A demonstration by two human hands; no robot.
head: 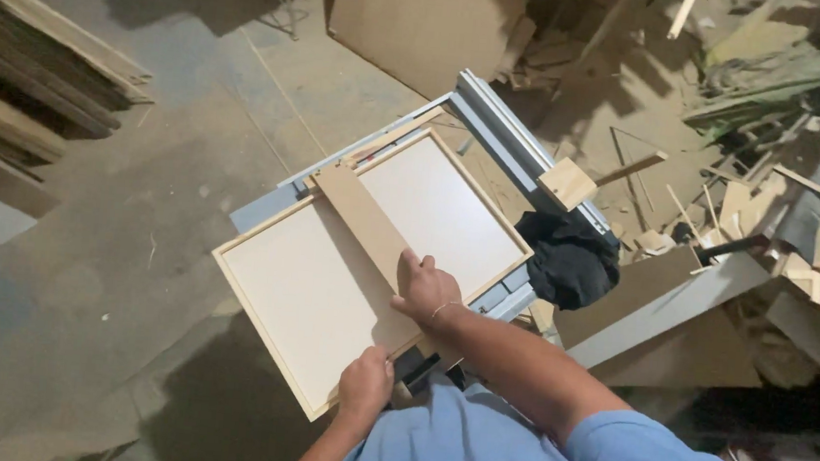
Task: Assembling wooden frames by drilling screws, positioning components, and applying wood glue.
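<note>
Workshop floor, seen from above. We see a white framed panel [328, 283] lying flat on a grey metal saw table [523, 152], its light wood edging running round all four sides. Across its middle lies a plain wooden strip [362, 219], laid from the far edge toward the near edge.

Step in hand, as we judge it — positioning the strip on the panel, holding both steady. The right hand [425, 288] presses down on the near end of the strip, fingers curled over its edge, palm flat, wrist low; the forearm comes in from the lower right. The left hand [365, 383] is closed around the near edge of the panel, thumb on top, arm coming straight up from the body.

A next move, in our judgement, would call for keeping the strip square to the frame — any slide of the right hand would skew it — and firm hold at the near edge so the panel does not shift on the table.

Around: a black cloth [569, 258] bunched beside the table, a small wood block [567, 182] on the rail, offcuts [782, 211] heaped to the right, stacked boards [23, 63] at left.
</note>
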